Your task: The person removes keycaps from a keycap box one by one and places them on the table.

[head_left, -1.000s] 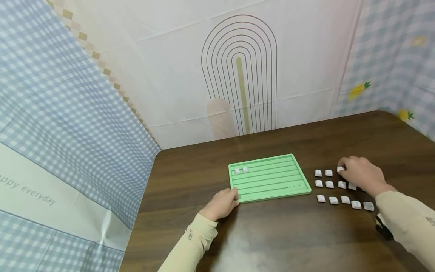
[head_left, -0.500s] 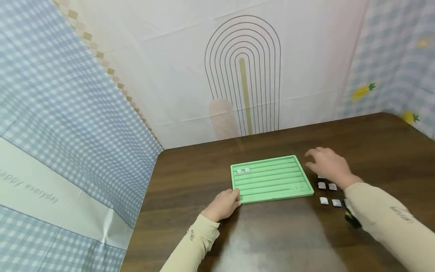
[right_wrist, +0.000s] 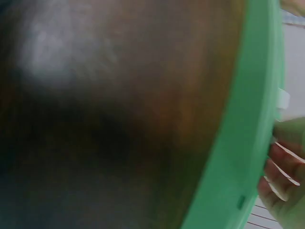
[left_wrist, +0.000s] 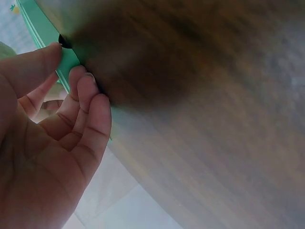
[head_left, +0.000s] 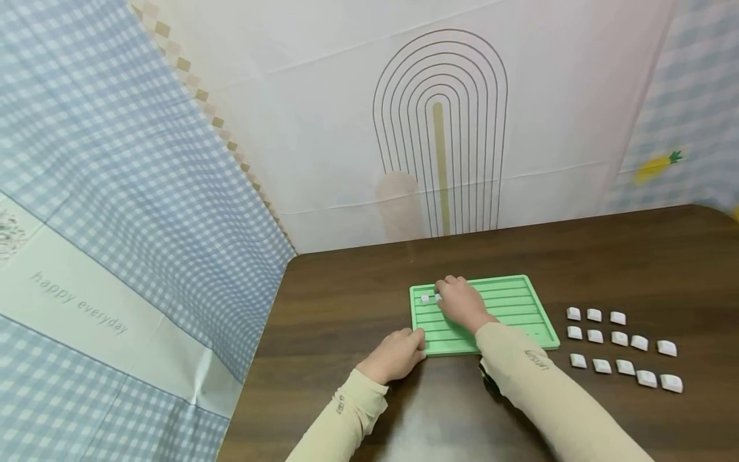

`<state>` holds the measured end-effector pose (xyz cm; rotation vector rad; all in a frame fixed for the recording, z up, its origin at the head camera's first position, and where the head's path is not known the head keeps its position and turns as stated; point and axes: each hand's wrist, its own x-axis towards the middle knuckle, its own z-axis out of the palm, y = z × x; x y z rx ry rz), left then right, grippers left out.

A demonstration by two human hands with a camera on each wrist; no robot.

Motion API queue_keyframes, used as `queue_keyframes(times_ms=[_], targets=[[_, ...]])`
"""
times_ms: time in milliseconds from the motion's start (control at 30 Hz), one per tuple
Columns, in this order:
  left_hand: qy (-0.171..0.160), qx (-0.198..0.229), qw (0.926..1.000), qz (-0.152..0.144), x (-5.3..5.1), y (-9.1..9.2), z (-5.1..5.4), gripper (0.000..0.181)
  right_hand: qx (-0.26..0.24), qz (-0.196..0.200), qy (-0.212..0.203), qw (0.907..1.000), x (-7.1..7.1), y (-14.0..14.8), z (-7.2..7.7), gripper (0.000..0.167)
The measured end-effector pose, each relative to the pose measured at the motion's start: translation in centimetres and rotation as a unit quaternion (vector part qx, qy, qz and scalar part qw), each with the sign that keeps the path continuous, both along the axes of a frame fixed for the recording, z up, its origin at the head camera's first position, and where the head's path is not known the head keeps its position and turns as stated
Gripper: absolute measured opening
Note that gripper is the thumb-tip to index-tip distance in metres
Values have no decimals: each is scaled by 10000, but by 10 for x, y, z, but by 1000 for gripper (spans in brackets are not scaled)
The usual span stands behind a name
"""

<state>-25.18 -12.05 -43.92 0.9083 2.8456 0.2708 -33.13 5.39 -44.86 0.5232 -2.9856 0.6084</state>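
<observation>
A shallow green tray (head_left: 508, 311) with ridged rows lies on the brown table. My left hand (head_left: 395, 354) grips its near left corner, thumb on the rim and fingers curled against the side in the left wrist view. One white keycap (head_left: 424, 299) sits in the tray's far left row, with a second keycap (head_left: 438, 297) just right of it, partly behind my fingertips. Over that row is my right hand (head_left: 462, 303), its curled fingers pointing down beside the second keycap. They pinch a small whitish piece, mostly hidden, that looks like another keycap. A keycap (right_wrist: 283, 98) also shows past the rim in the right wrist view.
Right of the tray, several loose white keycaps (head_left: 620, 338) lie in three rows on the wooden table (head_left: 358, 282). A pale printed cloth (head_left: 323, 128) hangs behind the table, and a blue checked cloth (head_left: 173, 212) hangs on the left.
My right hand has moved left from the loose keycaps to above the tray's far left row. The left hand stays at the tray corner. The head view has shifted slightly right.
</observation>
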Motion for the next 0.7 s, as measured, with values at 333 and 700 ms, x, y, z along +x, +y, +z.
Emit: queue_keyframes(times_ms=[333,700], targets=[[27,-88,10000,-33,1,1,-2,9,113,-27,441,9990,6,3,0,16],[-38,4,10000,-45,-1,-3,0,8,-1,-755,456,9961,34,144,47,24]])
